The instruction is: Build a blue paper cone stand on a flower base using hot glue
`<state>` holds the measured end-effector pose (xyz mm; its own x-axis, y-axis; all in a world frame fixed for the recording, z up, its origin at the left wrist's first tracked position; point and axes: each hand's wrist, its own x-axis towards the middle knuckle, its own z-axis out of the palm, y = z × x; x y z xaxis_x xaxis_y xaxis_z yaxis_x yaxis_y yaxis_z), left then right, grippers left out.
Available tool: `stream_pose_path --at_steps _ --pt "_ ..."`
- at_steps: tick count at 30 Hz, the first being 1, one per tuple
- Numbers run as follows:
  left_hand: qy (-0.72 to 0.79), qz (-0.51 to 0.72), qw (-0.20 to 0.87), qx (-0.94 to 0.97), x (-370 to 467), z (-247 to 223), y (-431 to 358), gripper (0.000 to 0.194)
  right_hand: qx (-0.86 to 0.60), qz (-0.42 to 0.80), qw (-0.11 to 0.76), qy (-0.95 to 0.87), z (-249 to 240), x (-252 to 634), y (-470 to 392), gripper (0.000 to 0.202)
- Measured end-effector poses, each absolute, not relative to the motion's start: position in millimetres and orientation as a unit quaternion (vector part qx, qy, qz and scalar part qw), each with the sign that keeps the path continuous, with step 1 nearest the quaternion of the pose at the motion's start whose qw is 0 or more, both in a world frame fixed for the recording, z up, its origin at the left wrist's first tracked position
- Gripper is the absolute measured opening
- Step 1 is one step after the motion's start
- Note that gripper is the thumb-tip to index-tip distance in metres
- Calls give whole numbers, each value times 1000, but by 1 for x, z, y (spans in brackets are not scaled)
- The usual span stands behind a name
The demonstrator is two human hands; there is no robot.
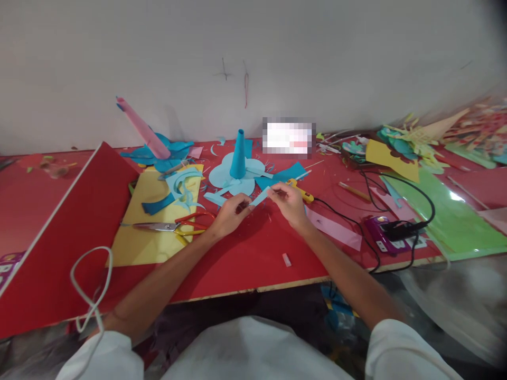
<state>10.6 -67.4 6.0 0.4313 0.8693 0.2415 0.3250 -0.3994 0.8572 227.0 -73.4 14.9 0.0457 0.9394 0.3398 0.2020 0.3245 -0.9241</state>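
Observation:
A short light blue paper strip [260, 197] is stretched between my two hands above the red table. My left hand [234, 214] pinches its left end, and my right hand [289, 203] pinches its right end. Just behind them stands a blue paper cone [238, 155] on a light blue flower-shaped sheet [222, 171]. A yellow glue gun [304, 194] lies close beside my right hand. Left of my left hand, scissors [162, 227] with red and yellow handles rest on a yellow sheet [137, 248].
A pink cone [144, 129] leans at the back left. An upright red panel [75, 221] stands on the left. Toward the right are a pink strip [336, 230], a purple power strip [382, 232] with black cables and a green sheet [463, 219]. A small eraser-like block [287, 259] lies near the front edge.

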Motion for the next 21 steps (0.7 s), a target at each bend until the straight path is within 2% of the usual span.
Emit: stream_pose_path --at_steps 5,9,12,16,18,21 --pt "400 355 375 757 10 6 -66 29 -460 322 627 -540 15 242 -67 37" --pt "403 359 382 750 10 7 -67 31 -483 320 656 -483 14 247 -63 60" --pt "403 366 383 747 11 7 -66 32 -491 351 618 -503 13 244 -62 64" --pt "401 371 380 747 11 6 -66 30 -450 417 530 -585 12 234 -65 52" --pt "398 367 380 750 10 6 -66 28 -445 412 500 -619 11 230 -67 48" --pt "400 360 383 751 11 6 -66 26 -455 376 489 -643 12 229 -70 52"
